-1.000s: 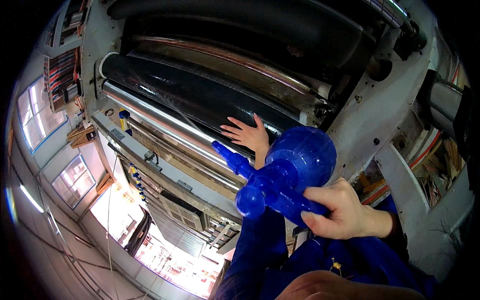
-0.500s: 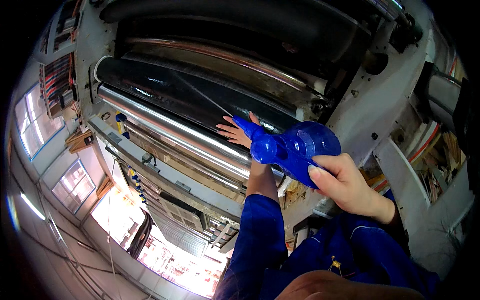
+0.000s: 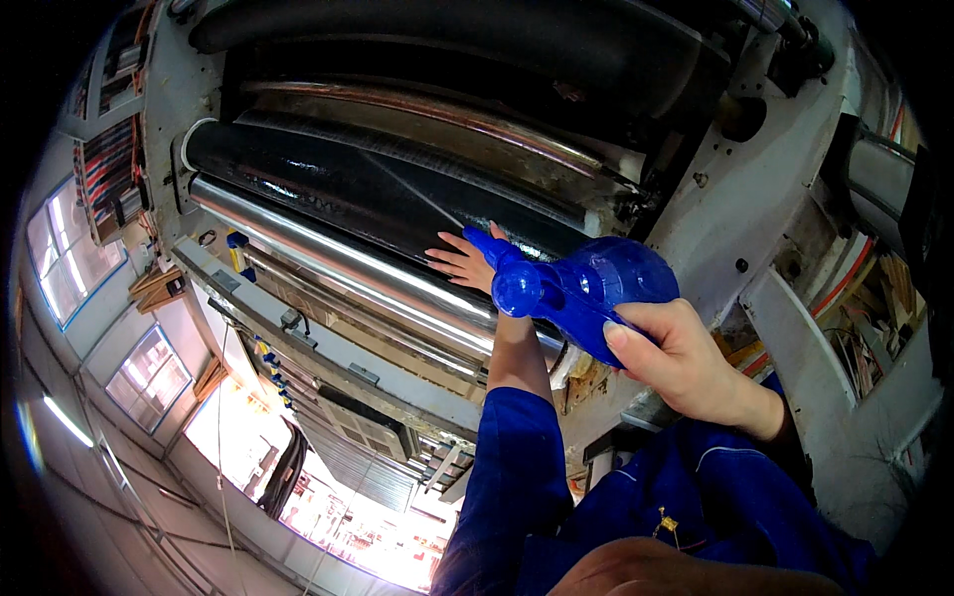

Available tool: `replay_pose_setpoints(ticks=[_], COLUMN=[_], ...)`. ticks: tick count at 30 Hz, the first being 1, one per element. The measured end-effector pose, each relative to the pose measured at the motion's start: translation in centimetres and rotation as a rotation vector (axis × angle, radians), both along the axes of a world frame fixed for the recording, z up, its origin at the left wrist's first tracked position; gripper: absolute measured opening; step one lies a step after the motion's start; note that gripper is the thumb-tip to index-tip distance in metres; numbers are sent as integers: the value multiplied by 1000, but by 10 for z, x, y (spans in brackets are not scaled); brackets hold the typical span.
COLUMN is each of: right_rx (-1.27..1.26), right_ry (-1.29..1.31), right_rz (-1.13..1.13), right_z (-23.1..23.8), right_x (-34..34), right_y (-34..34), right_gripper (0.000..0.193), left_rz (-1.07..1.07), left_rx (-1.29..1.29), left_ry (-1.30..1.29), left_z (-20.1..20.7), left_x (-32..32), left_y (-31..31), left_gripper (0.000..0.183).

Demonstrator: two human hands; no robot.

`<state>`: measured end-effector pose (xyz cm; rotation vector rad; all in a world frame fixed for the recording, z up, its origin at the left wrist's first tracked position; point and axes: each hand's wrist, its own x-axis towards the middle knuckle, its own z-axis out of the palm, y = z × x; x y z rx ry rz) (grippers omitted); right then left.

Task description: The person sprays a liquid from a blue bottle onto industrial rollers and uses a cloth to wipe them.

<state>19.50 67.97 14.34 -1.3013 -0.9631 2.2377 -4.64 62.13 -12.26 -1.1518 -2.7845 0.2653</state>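
1. The right hand (image 3: 676,358), nearest the viewer, was closed around the handle of a blue spray bottle (image 3: 626,270), its thumb lying along the upper side.
2. The bottle was held in the air in front of the machine, tilted, with its round body up and to the right and its nozzle (image 3: 479,238) toward the upper left. Its smooth, translucent wall suggested stiff, light plastic, with most of the weight probably in the liquid (the fill level could not be told). A wet surface would likely have been slippery; the handle appeared the surest hold, the bulbous body a poorer one for a single hand.
3. The left hand (image 3: 467,266), beyond the bottle and partly hidden by it, was empty, its fingers spread over the black roller (image 3: 298,174); whether the palm pressed on it could not be told. A blue sleeve (image 3: 522,437) covered its forearm.
4. A thin jet of liquid (image 3: 409,191) ran from the nozzle toward the roller, whose glossy surface looked wet, hence probably slick. Fixed in the machine, it appeared heavy and firm.
5. A shiny metal roller (image 3: 328,246) lay alongside, below the black one; a window (image 3: 147,379) stood far off at left.
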Motion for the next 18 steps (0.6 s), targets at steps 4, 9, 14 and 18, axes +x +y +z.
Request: replay_pose_setpoints(ticks=[4,9,14,18], right_rx=[47,149,268,387], right_ry=[-11,8,76,129], right_rz=[-9,35,83,103], right_z=[-2,-2,4,4], right_x=[0,2,-2,-4], right_y=[-1,-2,-5,-10], right_gripper=[37,35,32,27], left_rz=[-16,0,-30,25], left_rx=[-9,-23,-22,-10], left_ry=[0,-101,-73,6], left_z=[-4,-2,-4,-12], left_x=[2,3,2,0], left_y=[2,1,0,0], left_gripper=[90,85,81,87])
